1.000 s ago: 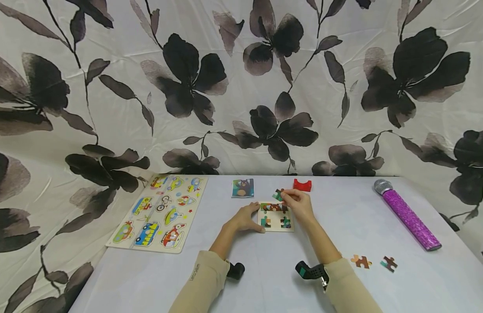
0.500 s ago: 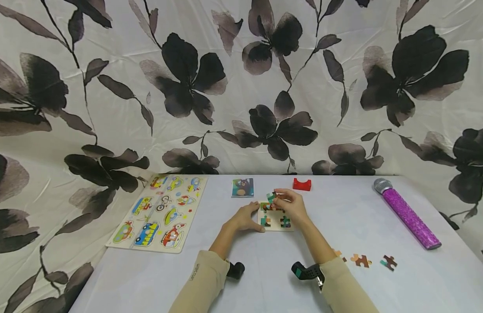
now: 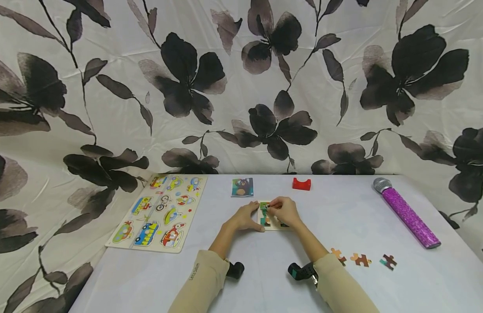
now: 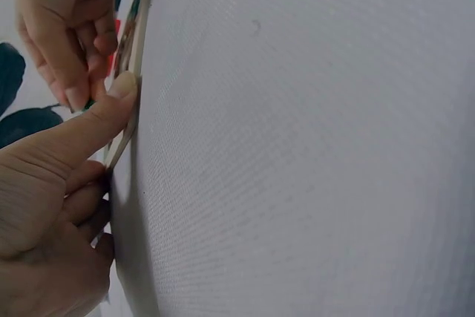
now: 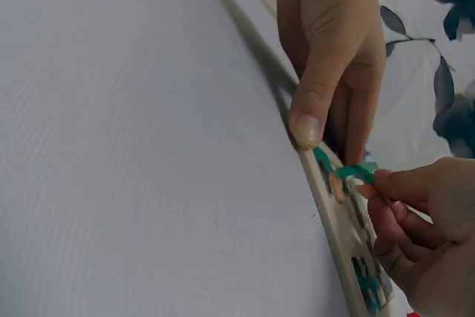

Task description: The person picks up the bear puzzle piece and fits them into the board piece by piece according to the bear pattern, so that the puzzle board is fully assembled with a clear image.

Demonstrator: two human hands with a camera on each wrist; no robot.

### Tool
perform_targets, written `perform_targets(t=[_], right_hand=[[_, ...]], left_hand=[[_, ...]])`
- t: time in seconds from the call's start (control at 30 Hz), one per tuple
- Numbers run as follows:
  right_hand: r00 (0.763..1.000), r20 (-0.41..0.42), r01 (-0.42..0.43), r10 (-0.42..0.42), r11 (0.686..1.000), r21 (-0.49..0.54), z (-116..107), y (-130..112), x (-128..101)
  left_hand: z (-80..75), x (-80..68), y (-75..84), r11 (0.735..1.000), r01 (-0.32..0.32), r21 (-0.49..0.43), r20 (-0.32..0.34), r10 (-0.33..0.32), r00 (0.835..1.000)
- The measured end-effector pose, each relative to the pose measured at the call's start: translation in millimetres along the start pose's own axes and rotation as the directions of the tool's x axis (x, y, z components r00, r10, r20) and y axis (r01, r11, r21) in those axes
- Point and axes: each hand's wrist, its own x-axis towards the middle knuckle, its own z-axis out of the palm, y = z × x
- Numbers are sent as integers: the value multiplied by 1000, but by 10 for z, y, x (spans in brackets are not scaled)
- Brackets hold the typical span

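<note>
A small wooden puzzle board point(image 3: 274, 226) lies on the table with several jigsaw pieces in it. My left hand point(image 3: 245, 217) holds its left side, the thumb on the near corner and the other fingers around the left edge. Between thumb and fingertips, my right hand point(image 3: 286, 211) pinches a green puzzle piece point(image 5: 360, 171) just over the left part of the board. In the head view the right hand covers much of the board. The left wrist view shows the left hand point(image 4: 56, 183) gripping the edge, with the right hand just beyond it.
Loose puzzle pieces point(image 3: 360, 260) lie near the right forearm. A picture card point(image 3: 243, 187) and a red notched block point(image 3: 301, 184) stand behind the board. At left is a vehicle peg puzzle point(image 3: 167, 213); at right, a glittery purple microphone point(image 3: 410, 215).
My right hand has carried the green puzzle piece from beyond the board's far edge leftward and nearer, over the board. The left hand keeps its hold in place.
</note>
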Motion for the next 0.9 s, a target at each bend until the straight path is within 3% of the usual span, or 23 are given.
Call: perform_targets(t=[0.33,0.53,0.67,0.9], right_hand=[[1000,-6,9,-10,981,-195,89,-37,32],[998,63,36,-19,959,-280,90,-76,23],[992,113,95,-57,927,-364,100,-93,22],[962,189,268,-199,829,-492,91,-54,15]], left_hand=[[0,-2,23,1000,-6,14,-4,6,1000],[-2,-11,19,1000,-17,2,-2,17,1000],[-7,-21,18,1000,-17,7,7,17,1000],[-16,-23,35,999,-17,49,23,16,1000]])
